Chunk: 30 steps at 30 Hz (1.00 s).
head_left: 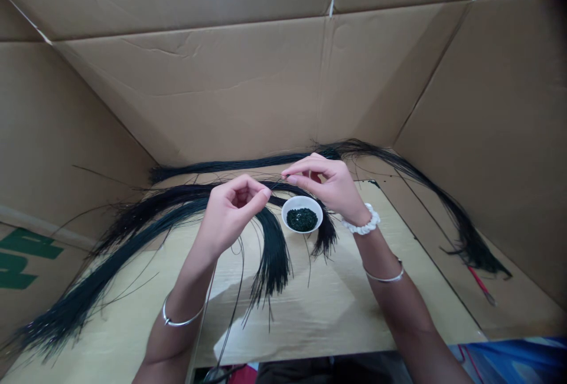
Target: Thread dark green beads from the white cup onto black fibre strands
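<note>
the left hand (234, 210) and right hand (325, 185) are narrow pinches, fingertips almost closed on what may be a fine strand, too thin to be sure, just above a white bowl (302, 214) of dark green granules. the bundle of long dark green fibres (274, 257) lies across the table (336, 313), its long axis running from 8 o'clock toward 2 o'clock past the bowl. a snag among the loose fibres could tangle them or tip the bowl, spilling the granules.

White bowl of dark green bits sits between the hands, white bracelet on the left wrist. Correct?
Wrong wrist: in the head view, the white bracelet is on the wrist of the right hand, not the left hand. The white bowl of dark green bits does sit between the hands.
</note>
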Tool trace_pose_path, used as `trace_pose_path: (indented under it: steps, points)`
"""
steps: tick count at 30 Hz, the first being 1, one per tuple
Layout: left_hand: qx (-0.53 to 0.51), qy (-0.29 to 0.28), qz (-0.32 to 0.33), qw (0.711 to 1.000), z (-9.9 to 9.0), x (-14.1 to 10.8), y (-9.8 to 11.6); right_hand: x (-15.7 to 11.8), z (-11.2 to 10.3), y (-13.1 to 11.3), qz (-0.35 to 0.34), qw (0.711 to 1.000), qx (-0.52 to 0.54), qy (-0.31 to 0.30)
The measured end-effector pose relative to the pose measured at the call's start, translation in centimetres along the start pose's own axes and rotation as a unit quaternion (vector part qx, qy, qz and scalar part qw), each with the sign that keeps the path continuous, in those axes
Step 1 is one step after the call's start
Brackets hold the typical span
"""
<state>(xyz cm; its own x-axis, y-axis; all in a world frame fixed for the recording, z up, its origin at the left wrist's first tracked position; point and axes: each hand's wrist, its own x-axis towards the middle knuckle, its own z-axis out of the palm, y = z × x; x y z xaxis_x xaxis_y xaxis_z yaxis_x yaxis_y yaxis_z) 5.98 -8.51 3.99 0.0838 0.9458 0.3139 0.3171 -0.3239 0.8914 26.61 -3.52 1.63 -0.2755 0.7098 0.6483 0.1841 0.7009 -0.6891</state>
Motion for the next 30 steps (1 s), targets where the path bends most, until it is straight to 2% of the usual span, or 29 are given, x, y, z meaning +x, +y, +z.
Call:
trace_pose_path:
  steps: [18, 22, 25, 30]
  points:
    - [-0.008, -0.007, 0.0, 1.0, 0.1, 0.0, 0.0, 0.1, -0.2, -0.2, 0.006, 1.0, 0.013, -0.018]
    - [-0.007, -0.017, 0.0, 1.0, 0.1, 0.0, 0.0, 0.1, -0.3, -0.1, 0.034, 0.999, 0.024, -0.033]
    - [-0.006, -0.026, 0.002, 1.0, 0.1, 0.1, -0.1, 0.2, -0.3, 0.2, 0.062, 0.995, 0.057, -0.044]
    - [0.001, -0.027, 0.015, 1.0, 0.1, 0.0, -0.2, 0.5, -0.2, 1.0, 0.083, 0.98, 0.168, -0.065]
